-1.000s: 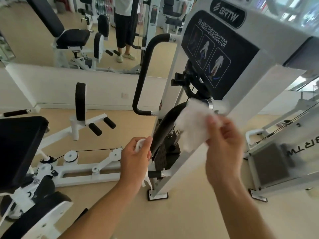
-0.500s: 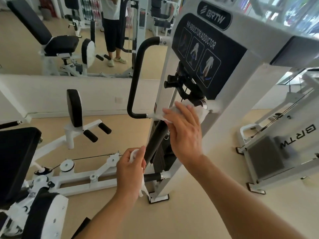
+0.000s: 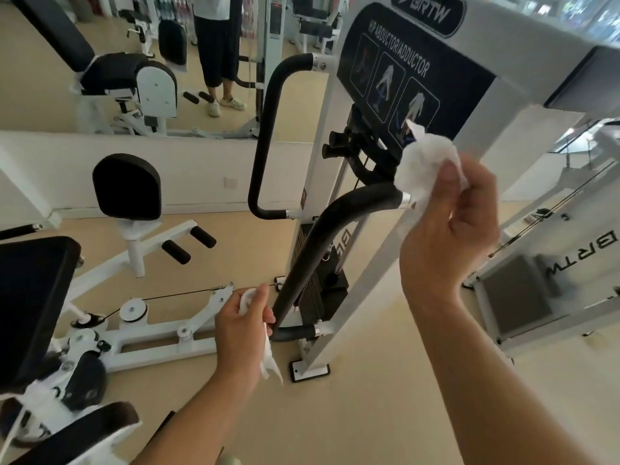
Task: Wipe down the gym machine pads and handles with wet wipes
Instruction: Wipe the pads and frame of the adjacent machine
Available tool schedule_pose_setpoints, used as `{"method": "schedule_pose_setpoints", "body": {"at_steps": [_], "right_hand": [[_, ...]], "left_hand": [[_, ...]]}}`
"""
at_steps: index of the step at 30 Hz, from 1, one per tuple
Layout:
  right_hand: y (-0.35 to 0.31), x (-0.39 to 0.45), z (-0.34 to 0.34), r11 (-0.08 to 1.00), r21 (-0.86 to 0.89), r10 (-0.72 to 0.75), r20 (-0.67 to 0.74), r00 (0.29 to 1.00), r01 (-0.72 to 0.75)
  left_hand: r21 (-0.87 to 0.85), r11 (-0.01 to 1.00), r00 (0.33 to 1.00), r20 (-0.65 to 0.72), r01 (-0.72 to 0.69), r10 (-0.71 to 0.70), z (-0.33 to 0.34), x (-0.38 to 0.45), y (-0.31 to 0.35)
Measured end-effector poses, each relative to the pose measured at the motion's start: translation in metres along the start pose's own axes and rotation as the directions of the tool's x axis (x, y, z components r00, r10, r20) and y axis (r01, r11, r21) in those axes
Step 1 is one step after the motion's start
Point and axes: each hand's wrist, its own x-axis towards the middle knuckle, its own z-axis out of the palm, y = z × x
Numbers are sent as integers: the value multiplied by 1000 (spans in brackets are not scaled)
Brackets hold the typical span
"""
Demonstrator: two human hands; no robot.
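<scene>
- Head view: the right hand [image 3: 448, 226] pinches a bunched white wipe [image 3: 426, 166] between thumb and fingers, raised at the upper end of the near black padded handle [image 3: 322, 250], just beside its metal end cap.
- The wipe overlaps the lower corner of the black instruction panel [image 3: 402, 78] on the white machine frame [image 3: 365, 283]; whether it touches cannot be told.
- The left hand [image 3: 240, 333] grips a second wipe [image 3: 268, 357], its fingers at the handle's lower bend; a loose tail of wipe hangs below the hand.
- The handle's padded length between the two hands stands uncovered.
- A second black handle [image 3: 265, 135] loops off the frame's far edge, well apart from both hands.
- Open floor [image 3: 352, 414] lies below the forearms, in front of the frame's foot plate [image 3: 310, 370].
- A black leg pad [image 3: 127, 186] and seat pad [image 3: 32, 297] stand to the left, apart from the left hand.
</scene>
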Motion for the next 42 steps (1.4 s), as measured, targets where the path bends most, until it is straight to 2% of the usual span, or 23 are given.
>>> {"method": "schedule_pose_setpoints", "body": {"at_steps": [2,3,4,6,12,14,15,16,18,19,20,22,25,31,33,34,36,37,39,42], "right_hand": [[28,5,11,957,-231,-112,267,957,176],[47,1,17,893,-324,-170,397,902,311],[63,-4,21,817,-368,-249,469,847,444],[78,-9,28,743,-377,-357,477,803,554],[84,-9,26,684,-308,-503,457,733,661],[86,-23,29,651,-217,-556,517,651,728],[89,-37,32,625,-160,-558,592,581,764],[96,-55,35,594,-115,-527,692,493,796],[116,-93,36,533,-72,-337,896,290,843],[128,-109,36,500,-68,-225,952,206,863],[137,-121,37,476,-79,-125,980,156,876],[147,-135,44,447,-112,7,993,122,887],[155,-153,58,346,-95,100,993,64,933],[178,-193,73,355,-36,263,963,-63,934],[181,-208,75,429,-34,395,906,-153,903],[182,-216,73,524,-68,478,849,-227,849],[182,-235,67,738,-300,590,722,-361,605],[178,-244,65,765,-432,616,705,-351,477],[168,-256,66,751,-628,660,720,-213,204],[134,-251,86,676,-681,708,706,-8,-282]], "left_hand": [[-25,1000,1000,3,-6,6,3,0,0],[-37,999,1000,3,-6,6,2,1,-1],[-42,999,1000,-3,0,0,1,3,-3],[-55,998,999,-30,22,-24,-7,8,-8],[-71,995,989,-128,65,-73,-30,13,-28],[-69,994,984,-154,81,-91,-32,13,-33],[-70,993,981,-161,94,-104,-33,14,-35],[-69,992,979,-165,107,-117,-33,14,-37],[-72,990,976,-172,125,-135,-35,16,-38],[-69,990,974,-179,127,-137,-38,18,-39],[-63,990,973,-187,128,-137,-41,20,-39],[-58,990,970,-199,130,-139,-50,22,-42],[-50,988,965,-212,146,-154,-64,23,-49],[-52,981,948,-249,189,-196,-83,18,-65],[-50,979,947,-248,199,-205,-91,20,-71],[-48,978,946,-246,205,-210,-95,22,-72],[-48,975,947,-232,219,-224,-105,26,-75],[-45,973,946,-226,227,-231,-110,29,-76],[-46,970,945,-217,239,-243,-122,36,-75],[-61,962,943,-189,267,-274,-137,48,-71]]}}
